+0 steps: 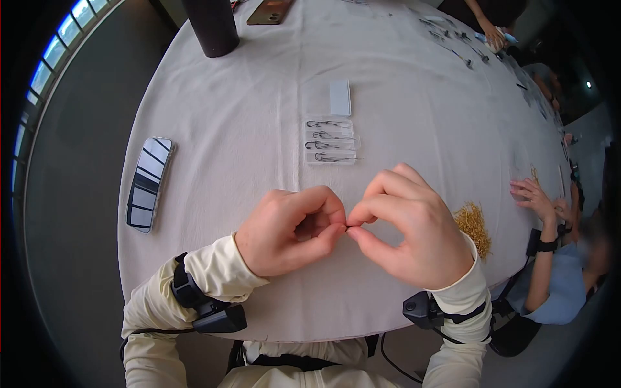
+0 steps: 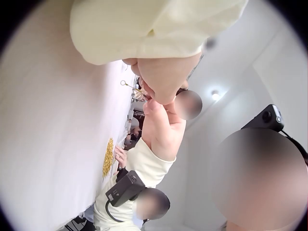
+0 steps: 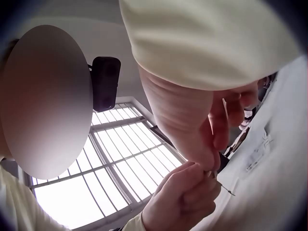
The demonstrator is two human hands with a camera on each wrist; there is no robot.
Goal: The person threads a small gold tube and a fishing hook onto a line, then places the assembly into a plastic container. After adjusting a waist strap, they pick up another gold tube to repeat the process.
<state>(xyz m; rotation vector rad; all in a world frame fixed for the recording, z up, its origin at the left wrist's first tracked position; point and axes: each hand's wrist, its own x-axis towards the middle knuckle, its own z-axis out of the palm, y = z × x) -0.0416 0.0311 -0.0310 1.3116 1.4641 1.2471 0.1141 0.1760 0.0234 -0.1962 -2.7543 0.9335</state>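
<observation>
Over the near part of the round table [image 1: 246, 116], held left hand [image 1: 291, 229] and right hand [image 1: 414, 233] fingertip to fingertip, both with fingers curled. Pinched a thin metal pin [image 1: 350, 226] between thumb and forefinger of each hand (hardly more than a dark speck from the head view; plainer from the right wrist, as a fine wire poking out past the fingertips). Held that pin just above the white cloth, midway between the two hands and close to the table's near edge.

Had, straight beyond the hands, a stack of small clear packets [image 1: 330, 141] with dark wire hooks inside, and just beyond those a white card [image 1: 339, 97]. Had a heap of gold-coloured bits [image 1: 475, 223] just beside the right hand, on its outer side. Left a glossy phone [image 1: 150, 183] lying flat well off to the left, near the table's rim. Faced a dark cylinder [image 1: 211, 26] standing upright at the far side, with a brown flat case [image 1: 268, 11] near it. Shared the table with another person's hand [image 1: 533, 197], resting on the cloth past the gold heap. Wore cream sleeves [image 1: 213, 268] and a black wrist camera [image 1: 220, 317] strapped on each arm.
</observation>
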